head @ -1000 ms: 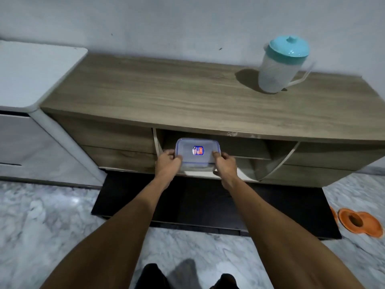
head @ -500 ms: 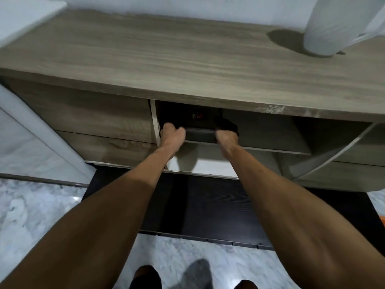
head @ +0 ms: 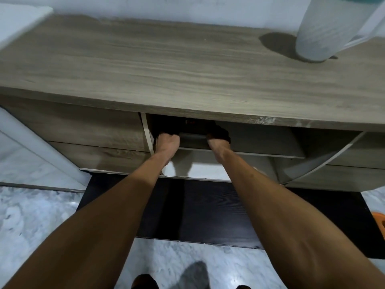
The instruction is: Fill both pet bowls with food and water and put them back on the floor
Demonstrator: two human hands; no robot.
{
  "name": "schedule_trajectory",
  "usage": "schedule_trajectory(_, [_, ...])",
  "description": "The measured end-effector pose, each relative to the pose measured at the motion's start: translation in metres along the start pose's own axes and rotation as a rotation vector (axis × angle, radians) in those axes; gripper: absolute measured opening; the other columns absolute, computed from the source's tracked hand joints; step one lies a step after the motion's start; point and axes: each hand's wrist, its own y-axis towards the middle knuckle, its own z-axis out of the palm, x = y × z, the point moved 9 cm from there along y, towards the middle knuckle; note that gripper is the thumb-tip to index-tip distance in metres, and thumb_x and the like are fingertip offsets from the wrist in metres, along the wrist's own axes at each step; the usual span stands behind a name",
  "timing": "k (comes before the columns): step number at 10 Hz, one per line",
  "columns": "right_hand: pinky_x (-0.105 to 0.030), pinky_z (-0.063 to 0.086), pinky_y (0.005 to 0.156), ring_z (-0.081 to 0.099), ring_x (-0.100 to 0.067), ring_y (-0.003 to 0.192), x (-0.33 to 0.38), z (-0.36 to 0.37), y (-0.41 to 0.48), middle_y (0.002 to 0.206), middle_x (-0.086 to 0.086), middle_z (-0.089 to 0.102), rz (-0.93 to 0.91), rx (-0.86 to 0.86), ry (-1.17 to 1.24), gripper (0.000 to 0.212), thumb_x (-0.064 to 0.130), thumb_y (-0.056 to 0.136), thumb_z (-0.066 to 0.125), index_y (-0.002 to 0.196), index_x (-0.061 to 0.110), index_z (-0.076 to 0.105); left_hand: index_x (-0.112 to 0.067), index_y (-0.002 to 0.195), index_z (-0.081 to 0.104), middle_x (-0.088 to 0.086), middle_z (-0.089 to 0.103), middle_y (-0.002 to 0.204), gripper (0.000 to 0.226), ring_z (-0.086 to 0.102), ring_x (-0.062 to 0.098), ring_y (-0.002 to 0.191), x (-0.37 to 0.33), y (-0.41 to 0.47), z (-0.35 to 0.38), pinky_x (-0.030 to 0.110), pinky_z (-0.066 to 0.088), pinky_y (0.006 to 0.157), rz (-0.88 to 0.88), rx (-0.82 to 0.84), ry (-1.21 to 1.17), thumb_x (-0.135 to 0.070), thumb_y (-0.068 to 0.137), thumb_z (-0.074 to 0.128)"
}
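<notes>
Both my arms reach into the open middle compartment of the wooden cabinet [head: 187,65]. My left hand [head: 167,142] and my right hand [head: 217,143] grip the two ends of a clear plastic food container [head: 192,135], which sits on the upper shelf [head: 260,152] in deep shadow; only its front edge and a bit of its red label show. My fingers are hidden in the dark. A white water jug [head: 331,28] with a teal lid stands on the cabinet top at the far right. An orange pet bowl [head: 380,223] peeks in at the right edge on the floor.
A white appliance [head: 23,24] adjoins the cabinet on the left. A black mat [head: 198,211] lies in front of the cabinet on grey marble floor [head: 31,222]. My feet [head: 145,282] show at the bottom edge.
The container went from outside the cabinet front into the shaded upper shelf, held by both hands. My head came closer and lower, so the jug and orange bowl slid toward the frame edges.
</notes>
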Motion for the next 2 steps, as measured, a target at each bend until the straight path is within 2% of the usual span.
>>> schedule_trajectory(1, [-0.027, 0.039, 0.092, 0.056, -0.030, 0.120, -0.010, -0.011, -0.012, 0.128, -0.010, 0.063, 0.092, 0.031, 0.228, 0.035, 0.033, 0.100, 0.048, 0.125, 0.013, 0.062, 0.007, 0.118, 0.057, 0.024, 0.060, 0.122, 0.032, 0.056, 0.038, 0.116, -0.008, -0.008, -0.007, 0.032, 0.042, 0.085, 0.031, -0.011, 0.048, -0.014, 0.096, 0.047])
schedule_trajectory(2, [-0.027, 0.040, 0.091, 0.057, -0.030, 0.121, -0.034, -0.028, -0.048, 0.128, -0.010, 0.063, 0.264, 0.043, 0.419, 0.042, 0.031, 0.096, 0.056, 0.132, 0.011, 0.059, -0.001, 0.139, 0.044, 0.020, 0.053, 0.139, 0.046, 0.050, 0.036, 0.128, -0.001, -0.036, -0.014, 0.037, 0.040, 0.105, 0.058, 0.007, 0.005, -0.025, 0.100, 0.050])
